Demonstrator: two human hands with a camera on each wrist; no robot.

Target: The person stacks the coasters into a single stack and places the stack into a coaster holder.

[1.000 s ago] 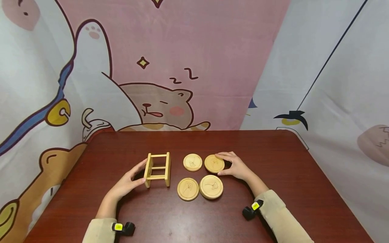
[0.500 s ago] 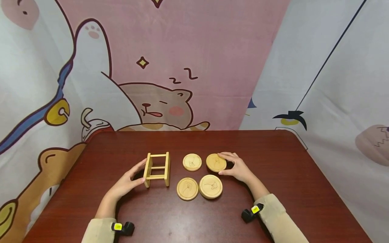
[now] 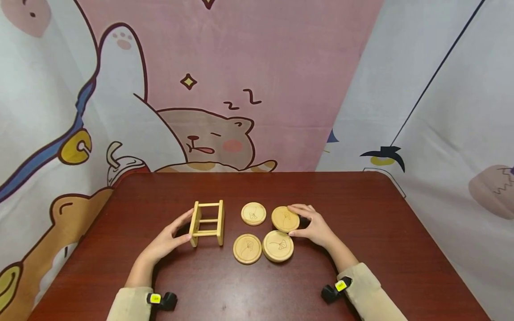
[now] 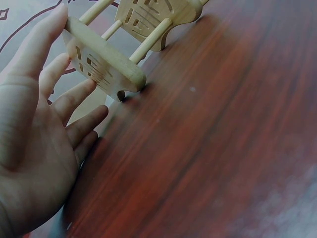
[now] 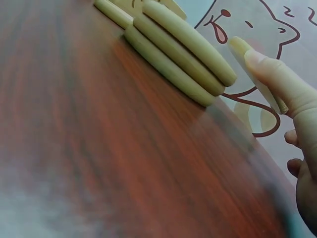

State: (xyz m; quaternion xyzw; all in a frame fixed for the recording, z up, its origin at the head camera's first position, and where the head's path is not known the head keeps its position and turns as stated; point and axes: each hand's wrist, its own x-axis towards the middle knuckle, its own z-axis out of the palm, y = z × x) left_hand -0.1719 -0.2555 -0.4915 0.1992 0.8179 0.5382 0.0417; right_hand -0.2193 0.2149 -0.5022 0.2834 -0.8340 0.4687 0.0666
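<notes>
Head view: the rack (image 3: 208,221), the landmark, stands upright on the counter (image 3: 257,294). The left hand (image 3: 170,236) lies at its left side, thumb toward the nearer corner and fingers toward the farther. To the right of the rack are round wooden discs, each marked with a leaf (image 3: 282,244). The far disc (image 3: 253,213) lies to the right of the rack's farther half; the near disc (image 3: 247,249) lies to its right and closer to the person. The stack (image 3: 278,246) is just beside the near disc, on the side away from the rack. Farthest right of the rack, the right hand (image 3: 319,229) grips the held disc (image 3: 285,219) by its edge. A patterned cloth (image 3: 301,89) hangs behind the rack.

Left wrist view: the left hand's fingers are spread and nearly straight, not curled round the rack; fingertips touch the outer face of one slotted panel (image 4: 101,54), with the thumb at its edge. Rods (image 4: 152,40) join this panel to the opposite one.

Right wrist view: the stack shows three discs edge-on. The thumb presses the held disc, which is tilted, raised off the counter and apart from the stack.
</notes>
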